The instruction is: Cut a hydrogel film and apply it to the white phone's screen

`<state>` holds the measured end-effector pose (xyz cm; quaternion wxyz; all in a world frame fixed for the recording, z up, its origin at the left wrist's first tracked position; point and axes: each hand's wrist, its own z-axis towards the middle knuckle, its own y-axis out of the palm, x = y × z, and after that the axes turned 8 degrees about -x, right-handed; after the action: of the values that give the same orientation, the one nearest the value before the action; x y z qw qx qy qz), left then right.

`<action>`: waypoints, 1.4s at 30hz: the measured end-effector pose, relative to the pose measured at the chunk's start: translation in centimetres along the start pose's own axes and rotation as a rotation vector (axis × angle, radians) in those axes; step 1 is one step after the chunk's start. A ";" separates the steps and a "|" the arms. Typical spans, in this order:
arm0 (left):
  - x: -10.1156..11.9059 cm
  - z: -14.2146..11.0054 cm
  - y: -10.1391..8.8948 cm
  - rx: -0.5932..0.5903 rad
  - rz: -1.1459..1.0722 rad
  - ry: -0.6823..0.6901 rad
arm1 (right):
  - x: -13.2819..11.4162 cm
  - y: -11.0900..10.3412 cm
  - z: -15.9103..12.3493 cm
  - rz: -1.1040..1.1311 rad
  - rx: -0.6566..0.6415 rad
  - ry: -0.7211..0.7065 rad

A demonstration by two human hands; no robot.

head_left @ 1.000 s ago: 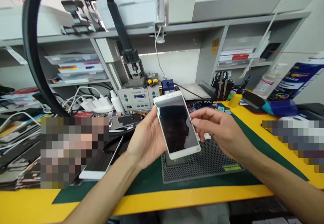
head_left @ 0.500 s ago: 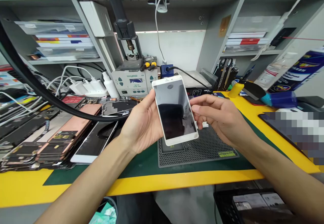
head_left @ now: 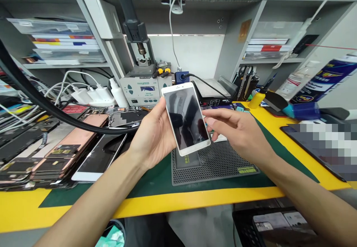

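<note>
A white smartphone [head_left: 187, 116] with a dark, reflective screen is held up, tilted, above the work mat. My left hand [head_left: 153, 135] is closed around its left edge, palm behind it and thumb along the side. At the right edge, the bent fingers and thumb of my right hand [head_left: 237, 128] meet the phone's side; some fingertips are partly hidden behind it. Below the phone lies a grey perforated pad [head_left: 217, 165] on the green mat [head_left: 150, 183]. A small white item behind my right fingers is mostly covered.
Stacked phone parts [head_left: 55, 154] and another white phone [head_left: 97, 157] lie on the left. A black cable [head_left: 55, 109] arcs across the near left. Behind stands a grey soldering station [head_left: 146, 92]. Bottles, a blue spray can [head_left: 320, 79] and a dark tablet-like device [head_left: 309, 146] are on the right.
The phone has tipped slightly in my hands, and the reflections on its screen have shifted. The whole view has moved a little. Both hands keep nearly the same grip.
</note>
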<state>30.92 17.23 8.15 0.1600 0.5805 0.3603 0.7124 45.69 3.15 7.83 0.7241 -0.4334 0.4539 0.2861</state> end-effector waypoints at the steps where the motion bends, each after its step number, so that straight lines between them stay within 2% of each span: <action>1: -0.1 0.0 0.0 0.009 0.007 0.005 | -0.1 0.1 -0.1 -0.034 -0.003 -0.001; 6: -0.3 0.1 0.1 0.045 0.028 0.020 | -0.1 0.4 -0.3 -0.158 -0.018 -0.024; 11: -0.1 0.1 0.4 0.085 0.020 0.025 | 0.2 0.4 -0.5 -0.231 -0.056 -0.117; 14: 0.0 0.1 0.6 0.082 0.023 0.030 | 0.2 0.4 -0.5 -0.194 -0.064 -0.141; 24: -0.1 0.0 -0.1 0.014 0.004 0.018 | 0.2 0.5 -0.5 -0.029 0.000 -0.093; 29: 0.0 0.0 0.4 0.059 -0.007 0.020 | 0.1 0.4 -0.3 0.033 0.025 -0.094; 37: 0.0 -0.1 0.4 0.049 0.003 0.006 | 0.1 0.3 -0.3 0.085 0.030 -0.098; 42: 0.0 -0.1 0.4 0.044 0.000 0.004 | 0.2 0.2 -0.3 0.131 0.027 -0.021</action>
<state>30.95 16.93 8.43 0.1467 0.5823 0.3762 0.7056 45.49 2.99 7.53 0.7143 -0.3900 0.4775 0.3312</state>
